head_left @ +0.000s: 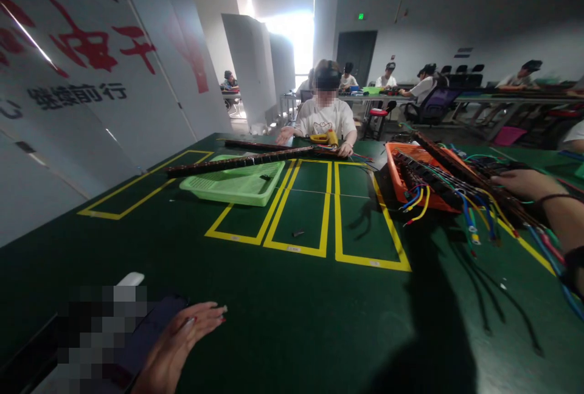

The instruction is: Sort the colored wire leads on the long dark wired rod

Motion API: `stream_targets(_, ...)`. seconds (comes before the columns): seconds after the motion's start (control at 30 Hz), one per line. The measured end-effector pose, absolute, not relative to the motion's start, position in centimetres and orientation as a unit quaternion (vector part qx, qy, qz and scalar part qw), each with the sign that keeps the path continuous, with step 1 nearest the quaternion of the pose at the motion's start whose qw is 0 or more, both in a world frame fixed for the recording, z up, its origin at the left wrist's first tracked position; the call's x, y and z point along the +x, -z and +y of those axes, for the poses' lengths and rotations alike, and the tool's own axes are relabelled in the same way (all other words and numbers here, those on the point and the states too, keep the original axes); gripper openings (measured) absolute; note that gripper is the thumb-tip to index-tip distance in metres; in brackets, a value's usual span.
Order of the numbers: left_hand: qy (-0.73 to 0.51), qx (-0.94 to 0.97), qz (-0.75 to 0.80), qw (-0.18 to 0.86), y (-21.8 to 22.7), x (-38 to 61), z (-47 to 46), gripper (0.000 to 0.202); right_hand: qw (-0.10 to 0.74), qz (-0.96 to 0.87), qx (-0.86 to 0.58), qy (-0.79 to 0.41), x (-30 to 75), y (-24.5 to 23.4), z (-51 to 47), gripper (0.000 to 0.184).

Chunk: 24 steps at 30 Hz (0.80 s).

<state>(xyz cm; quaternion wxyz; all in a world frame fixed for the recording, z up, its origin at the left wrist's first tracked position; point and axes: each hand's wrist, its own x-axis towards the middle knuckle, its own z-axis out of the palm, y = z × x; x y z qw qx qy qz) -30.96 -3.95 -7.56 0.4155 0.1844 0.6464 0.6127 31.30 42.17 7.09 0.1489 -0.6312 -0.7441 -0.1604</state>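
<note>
Where the near part of a green table surface [274, 309] meets the lower left of the view, the wearer's left hand [189, 327] is held flat, fingers straight and close together. Just beside it is a pixelated object with a white end [131, 278]; any marking there is hidden. Further in, yellow tape [326, 211] outlines rectangles; white labels [294, 249] on their near edges are too small to read. A small piece [298, 233] lies near the near edge of the middle rectangle.

Toward the right, the right hand [520, 182] is against a dark wire harness [442, 155], which lies over the right side of an orange basket [393, 175]. I cannot tell whether its fingers are clamped or loose. Blue, yellow and green wire ends [471, 217] hang over the basket's near edge.

Toward the far left corner, a long dark bundle [237, 162] crosses the far rim of a green basket [223, 190]. At the far edge sits a person in a white shirt with a cartoon print [325, 119], one hand [345, 149] beside a yellow tool [329, 137].

Along the left edge stands a pale wall panel [150, 102]: large red characters, among them apparently 油干, above smaller dark ones reading 继续前行. Beyond, people work at tables, below a small green lit sign [361, 16], illegible.
</note>
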Motion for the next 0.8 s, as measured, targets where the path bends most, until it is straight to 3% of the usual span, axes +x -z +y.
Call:
stream_targets(0.1,-0.56,0.265,0.658,0.428,2.7,-30.0,-0.5,0.042,0.165,-0.71,-0.672,0.128,28.8,-8.0,38.2,0.066)
stream_targets(0.23,-0.536,0.352,0.667,0.38,-0.8,-30.7,5.9,0.036,0.199,-0.781,-0.561,0.189,24.8,-5.2,29.9,0.058)
stream_targets(0.3,-0.484,0.453,0.673,0.328,-1.1,-32.2,9.8,0.038,0.226,-0.819,-0.495,0.183,23.1,-1.9,24.8,0.049)
stream_targets(0.4,-0.378,0.579,0.702,0.171,-0.9,-34.9,16.3,0.044,0.258,-0.85,-0.442,0.126,21.0,3.5,17.2,0.035)
stream_targets(0.47,-0.298,0.629,0.717,0.029,-0.8,-36.2,20.8,0.046,0.264,-0.863,-0.42,0.093,19.2,6.5,12.8,0.042)
stream_targets(0.63,-0.235,0.657,0.714,-0.05,-1.2,-36.8,30.0,0.051,0.283,-0.858,-0.425,0.06,14.0,10.8,7.7,0.052)
stream_targets(0.8,-0.174,0.653,0.73,-0.099,-0.6,-37.4,35.3,0.054,0.293,-0.86,-0.416,0.044,12.4,11.9,8.4,0.047)
